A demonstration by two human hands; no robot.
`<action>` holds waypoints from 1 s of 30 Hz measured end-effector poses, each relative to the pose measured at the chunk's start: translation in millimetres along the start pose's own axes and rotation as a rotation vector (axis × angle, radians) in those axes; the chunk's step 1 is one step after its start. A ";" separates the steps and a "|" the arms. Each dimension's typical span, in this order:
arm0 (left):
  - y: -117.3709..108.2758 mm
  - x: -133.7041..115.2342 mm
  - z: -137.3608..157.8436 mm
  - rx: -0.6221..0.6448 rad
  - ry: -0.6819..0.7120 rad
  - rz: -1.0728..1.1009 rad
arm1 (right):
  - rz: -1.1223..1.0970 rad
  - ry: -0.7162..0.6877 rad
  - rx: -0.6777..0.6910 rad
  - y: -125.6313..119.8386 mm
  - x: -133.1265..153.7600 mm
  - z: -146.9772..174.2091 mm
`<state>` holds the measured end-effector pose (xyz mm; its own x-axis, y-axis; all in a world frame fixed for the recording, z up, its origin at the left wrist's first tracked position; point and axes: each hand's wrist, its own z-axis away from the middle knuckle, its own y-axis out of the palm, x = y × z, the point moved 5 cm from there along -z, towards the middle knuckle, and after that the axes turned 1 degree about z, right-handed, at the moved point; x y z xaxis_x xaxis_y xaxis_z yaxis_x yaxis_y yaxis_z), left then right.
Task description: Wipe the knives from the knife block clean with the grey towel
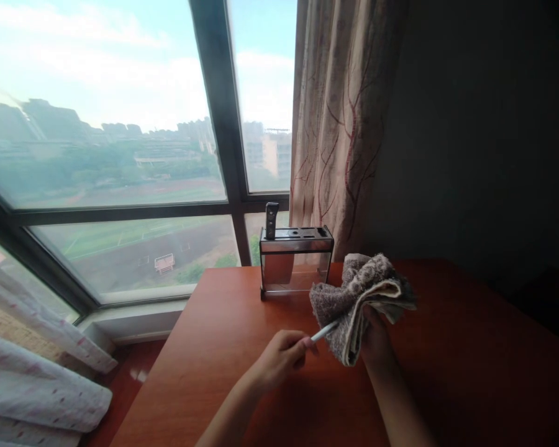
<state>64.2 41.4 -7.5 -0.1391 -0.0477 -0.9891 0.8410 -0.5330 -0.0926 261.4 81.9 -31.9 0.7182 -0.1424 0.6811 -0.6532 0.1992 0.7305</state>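
My left hand (284, 354) is closed around the end of a slim white handle (325, 331). The far end of that handle runs into the folds of a grey-brown towel (345, 304), so what it belongs to is hidden. Bunched up above the table, the towel shows a pale inner side at its folds. My right hand (376, 335) grips it from below and behind, with most of the fingers covered by cloth. Just beyond the towel stands a clear-sided knife block (295, 270) with a black slotted top. One black-handled knife (271, 220) sits upright in its left slot.
The reddish-brown wooden table (223, 323) carries the knife block near its far edge. Behind are large windows with a dark frame (218, 99) and a patterned curtain (335, 124). A white curtain (37, 385) hangs at the lower left. A dark wall (470, 124) fills the right.
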 end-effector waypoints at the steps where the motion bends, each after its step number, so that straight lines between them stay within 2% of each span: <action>1: 2.5 1.6 0.2 0.051 -0.030 0.046 | -0.007 0.019 0.012 -1.1 -0.5 0.4; 3: 4.5 3.0 -0.4 0.080 -0.050 0.069 | -0.037 0.067 -0.001 -1.1 -1.3 1.6; 5: 2.1 2.5 -2.6 0.007 -0.015 0.039 | -0.046 0.077 -0.030 3.0 0.3 2.6; 8: -4.1 -2.3 -4.4 -0.153 0.106 -0.147 | -0.042 0.049 -0.041 15.5 5.3 3.4; 11: -12.7 -9.3 -0.8 -0.349 0.222 -0.483 | -0.006 -0.018 -0.053 26.7 9.6 3.1; 14: -23.9 -13.8 6.9 -0.587 0.260 -0.745 | 0.061 -0.056 -0.091 32.1 8.0 2.4; 16: -28.7 -14.4 10.7 -0.672 0.267 -0.807 | 0.090 -0.063 -0.100 34.4 5.4 2.4; 19: -30.4 -13.9 11.7 -0.656 0.290 -0.758 | 0.084 -0.083 -0.084 36.7 4.9 4.0; 25: -26.6 -14.5 5.8 -0.483 0.299 -0.491 | 0.033 -0.043 -0.062 33.0 7.2 6.4; 28: -23.4 -10.4 0.9 -0.392 0.228 -0.288 | 0.018 -0.024 -0.048 29.9 5.7 6.5; 30: -18.5 -4.9 -1.8 -0.302 0.124 -0.097 | 0.013 -0.002 -0.033 27.6 3.2 7.1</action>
<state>50.3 53.0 -1.2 -0.1774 0.1038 -0.9786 0.9464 -0.2548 -0.1986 244.0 80.1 -9.2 0.7091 -0.1411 0.6908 -0.6543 0.2334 0.7193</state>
